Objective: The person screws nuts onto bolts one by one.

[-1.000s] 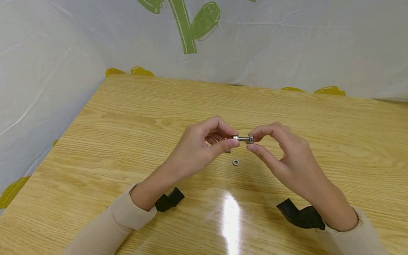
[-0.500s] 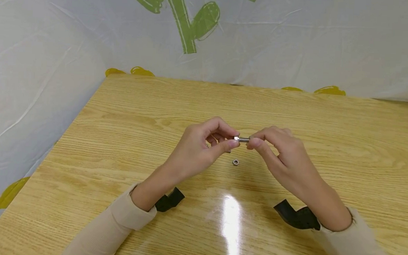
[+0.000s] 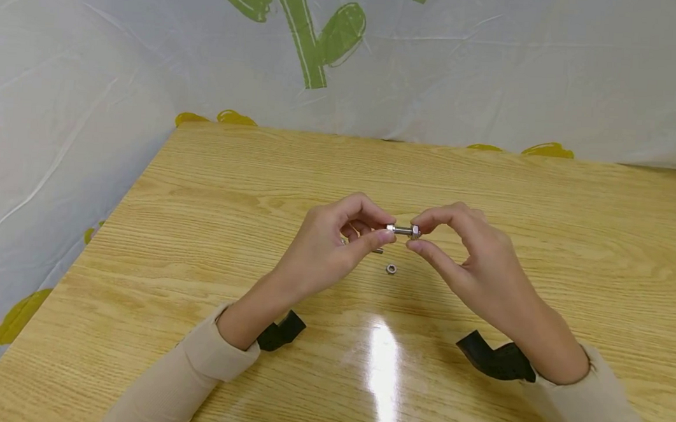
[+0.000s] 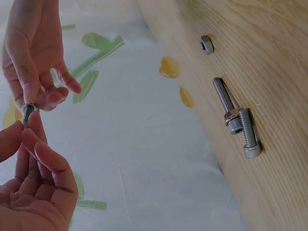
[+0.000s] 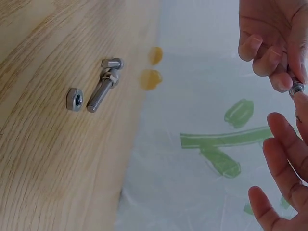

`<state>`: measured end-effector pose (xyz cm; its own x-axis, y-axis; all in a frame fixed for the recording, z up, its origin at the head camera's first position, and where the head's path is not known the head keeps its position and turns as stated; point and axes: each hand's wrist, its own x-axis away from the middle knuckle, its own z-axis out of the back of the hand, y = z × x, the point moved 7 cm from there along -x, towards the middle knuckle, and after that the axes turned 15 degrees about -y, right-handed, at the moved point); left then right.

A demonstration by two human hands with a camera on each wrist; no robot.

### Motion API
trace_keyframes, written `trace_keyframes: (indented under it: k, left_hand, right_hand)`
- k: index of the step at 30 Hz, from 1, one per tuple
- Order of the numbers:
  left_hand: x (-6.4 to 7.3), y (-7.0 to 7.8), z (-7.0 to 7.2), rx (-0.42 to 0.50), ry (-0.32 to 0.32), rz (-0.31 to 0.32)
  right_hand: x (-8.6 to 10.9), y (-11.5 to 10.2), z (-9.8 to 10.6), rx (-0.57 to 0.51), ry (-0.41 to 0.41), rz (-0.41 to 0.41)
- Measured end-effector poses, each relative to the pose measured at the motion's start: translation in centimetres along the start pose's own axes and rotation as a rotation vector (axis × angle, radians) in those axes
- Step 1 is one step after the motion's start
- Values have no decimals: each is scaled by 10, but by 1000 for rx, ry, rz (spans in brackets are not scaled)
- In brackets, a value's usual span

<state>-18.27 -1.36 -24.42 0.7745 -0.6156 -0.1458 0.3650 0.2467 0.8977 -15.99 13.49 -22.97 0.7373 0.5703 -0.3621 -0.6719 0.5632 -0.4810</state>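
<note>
My left hand (image 3: 333, 242) pinches the head end of a metal bolt (image 3: 402, 230) between thumb and index finger, holding it level above the table. At the bolt's other end is a hex nut (image 3: 414, 231), which my right hand (image 3: 479, 260) pinches with index finger above and thumb below. A short tip of the bolt shows past this nut. On the table below lie a loose nut (image 4: 206, 44) and two socket-head bolts. One bolt (image 4: 222, 92) carries a nut close to its head; the other bolt (image 4: 248, 129) lies against it. In the head view my left hand mostly hides them.
The wood-grain table (image 3: 248, 168) has its far edge against a pale sheet (image 3: 436, 82) printed with green and yellow shapes. Black curved pieces (image 3: 496, 359) stick out at both sleeve cuffs.
My right thumb rolled up over the nut, covering it, then came back down, so the nut shows again. The bolt's tip now pokes out past the nut. My left hand keeps still.
</note>
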Motion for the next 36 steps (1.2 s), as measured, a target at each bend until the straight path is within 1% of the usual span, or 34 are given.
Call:
trace_keyframes:
  k: [4,12,16,18,21,24,26,31,36]
  left_hand:
    - [0,-1,0,7,2,16]
    - [1,-1,0,21,-3,5]
    - [2,-2,-1,16,-7,22]
    - [3,-3,-1,16,-8,29]
    - [4,-3,0,20,-11,34]
    - [4,-3,-1,23,-17,34]
    - [4,-3,-1,23,-20,36]
    - [4,-3,-1,37,-30,32]
    - [5,-4,-1,49,-35,40]
  right_hand:
    - [0,1,-2,-7,-14,-17]
    - [-1,4,-8,-37,-42,-68]
    - [-1,5,-8,-52,-47,-92]
    - [-1,3,-6,-59,-38,-69]
    - [-1,0,-5,-68,-26,-3]
    - [-1,-3,-5,-55,-11,52]
    - [0,-4,-5,-43,1,71]
    - [-1,-6,-4,-18,35,87]
    - [-1,-6,-3,-22,34,88]
